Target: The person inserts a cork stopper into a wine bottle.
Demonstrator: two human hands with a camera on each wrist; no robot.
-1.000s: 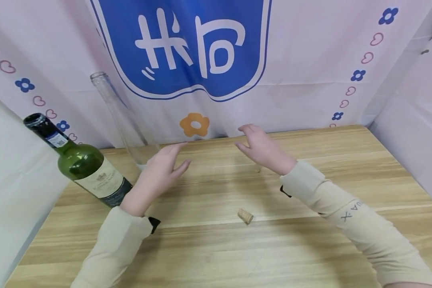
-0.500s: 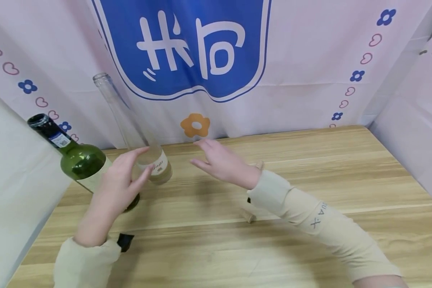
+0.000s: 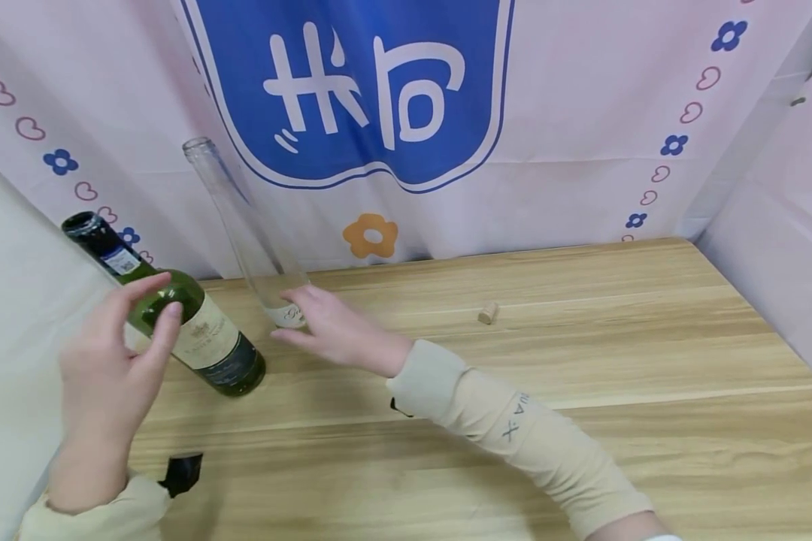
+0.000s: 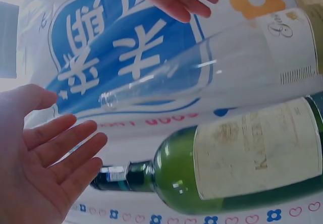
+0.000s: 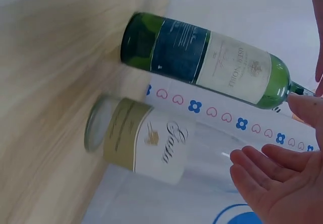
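A green wine bottle (image 3: 206, 342) with a cream and dark label stands at the left of the wooden table. Beside it, further back, is a tall clear glass bottle (image 3: 246, 229). My left hand (image 3: 111, 361) is held in front of the green bottle, thumb and fingers apart; in the left wrist view its palm shows bare near the bottle neck (image 4: 126, 176). Close to the clear bottle's lower part is my right hand (image 3: 341, 330), fingers extended; the right wrist view shows them near the glass, not wrapped around it. Whether they touch it I cannot tell.
A cork (image 3: 489, 313) lies on the table (image 3: 582, 330) toward the back. Behind the table hangs a white curtain (image 3: 568, 173) with a blue emblem. The right sleeve (image 3: 507, 421) crosses the middle of the table.
Both hands have moved left: my right hand from the table's back middle to the clear bottle, my left to in front of the green bottle. A second cork is now hidden at the right sleeve.
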